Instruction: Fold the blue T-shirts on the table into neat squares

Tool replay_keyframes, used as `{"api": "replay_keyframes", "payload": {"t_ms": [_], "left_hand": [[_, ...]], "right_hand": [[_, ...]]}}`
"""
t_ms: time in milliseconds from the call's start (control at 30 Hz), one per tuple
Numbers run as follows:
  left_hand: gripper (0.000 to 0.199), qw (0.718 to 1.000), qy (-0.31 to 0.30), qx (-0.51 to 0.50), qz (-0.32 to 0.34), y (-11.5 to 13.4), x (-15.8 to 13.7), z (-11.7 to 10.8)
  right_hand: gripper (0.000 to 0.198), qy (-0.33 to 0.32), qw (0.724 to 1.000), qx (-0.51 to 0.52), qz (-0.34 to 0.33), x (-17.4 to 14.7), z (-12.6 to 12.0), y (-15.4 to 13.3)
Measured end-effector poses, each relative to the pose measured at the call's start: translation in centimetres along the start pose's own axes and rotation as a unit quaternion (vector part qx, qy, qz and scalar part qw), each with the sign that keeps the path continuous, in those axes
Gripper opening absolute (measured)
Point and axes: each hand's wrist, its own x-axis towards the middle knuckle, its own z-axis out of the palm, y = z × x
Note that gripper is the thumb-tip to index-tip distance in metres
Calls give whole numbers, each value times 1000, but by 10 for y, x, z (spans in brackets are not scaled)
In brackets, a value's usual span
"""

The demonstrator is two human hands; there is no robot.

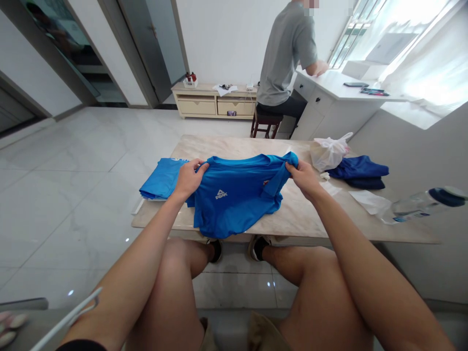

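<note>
A blue T-shirt (237, 195) with a white PEAK logo is stretched between my two hands, over the front part of the table. My left hand (190, 178) pinches it at the upper left, by the shoulder. At the opposite shoulder, my right hand (302, 176) grips the bunched fabric between thumb and fingers. The collar faces away from me, and the lower part hangs over the table's near edge. Beside my left hand lies a folded blue garment (161, 179), partly hidden by that hand and the shirt.
The marble-look table (307, 219) also bears a white plastic bag (331, 152), folded dark blue clothing (360, 171) and a clear water bottle (420, 207) at the right. Beyond it, a person (285, 58) sits on a stool (266, 119) at a white desk (329, 105). A low cabinet (199, 106) stands behind.
</note>
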Motion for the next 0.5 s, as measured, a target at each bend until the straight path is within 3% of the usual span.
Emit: {"api": "replay_keyframes", "payload": {"t_ms": [233,500], "left_hand": [[37,1000,0,-22,13,1,0,3],[47,996,-9,-88,18,5,-1,5]], "right_hand": [[21,-6,998,40,56,-6,3,-11],[20,-15,991,104,80,-7,1,-20]]}}
